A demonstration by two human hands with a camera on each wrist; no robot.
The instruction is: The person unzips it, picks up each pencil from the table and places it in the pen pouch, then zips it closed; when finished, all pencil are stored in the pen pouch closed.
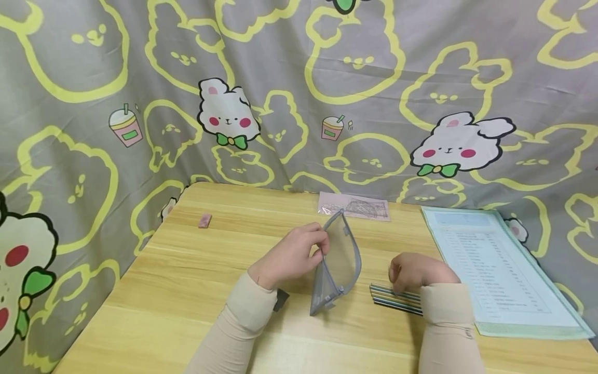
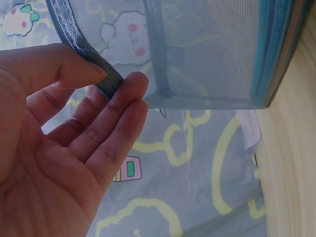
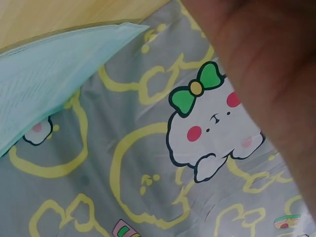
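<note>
My left hand point(image 1: 299, 252) pinches the open rim of a grey-blue mesh zip pouch point(image 1: 343, 249) between thumb and fingers. The pouch stands upright on the table, its mouth gaping. Close up in the left wrist view, the thumb and fingertips hold its dark edge band, and the mesh point(image 2: 207, 59) is see-through. My right hand point(image 1: 422, 271) is bent down over a row of several pencils point(image 1: 394, 301) lying side by side, fingers curled and fingertips right at them. Its palm and sleeve hide part of the row; I cannot tell whether it grips any.
A pink eraser point(image 1: 204, 221) lies at the far left of the wooden table point(image 1: 154, 301). A clear packet with a ruler set point(image 1: 355, 206) lies at the back. At right is a green-edged document folder point(image 1: 495, 265). A small dark grey object point(image 1: 281, 300) shows beside the left sleeve.
</note>
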